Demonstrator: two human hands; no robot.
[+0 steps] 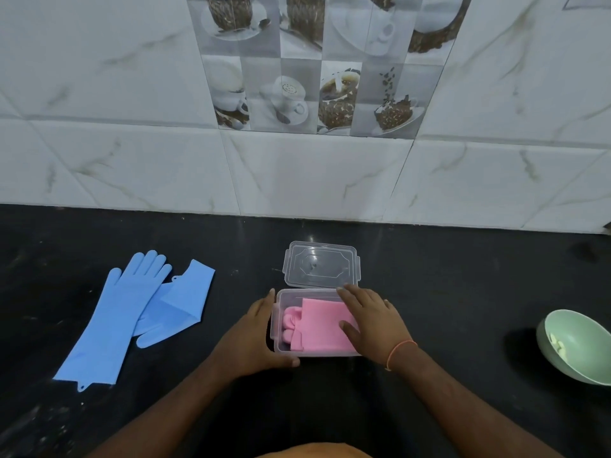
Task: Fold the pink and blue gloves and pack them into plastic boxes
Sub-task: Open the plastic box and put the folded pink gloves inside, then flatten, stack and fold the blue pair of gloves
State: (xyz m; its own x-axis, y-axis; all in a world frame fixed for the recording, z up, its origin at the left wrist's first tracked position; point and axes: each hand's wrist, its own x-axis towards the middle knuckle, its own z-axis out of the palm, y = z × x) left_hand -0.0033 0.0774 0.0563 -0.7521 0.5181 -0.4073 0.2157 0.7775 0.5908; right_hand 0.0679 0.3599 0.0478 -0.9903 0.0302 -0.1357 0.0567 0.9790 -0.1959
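Pink gloves [319,322] lie folded inside a clear plastic box [277,328] on the black counter [446,292], directly in front of the person. The right hand [372,320] rests flat on top of them, fingers straight and spread, pressing the folded pink material down into the box; an orange band [398,353] circles that wrist. The left hand [253,335] cups the box's left wall from outside, fingers straight along the side and the thumb laid along the near edge. Just behind the box, touching its far rim, the clear lid [320,264] lies flat on the counter. Well to the left, two blue gloves [132,312] lie overlapping, one stretched out long, the other partly folded across it. Far right, a pale green bowl [578,345] sits tilted at the counter's edge. Behind everything rises a white tiled wall [132,160] with a coffee-themed panel.
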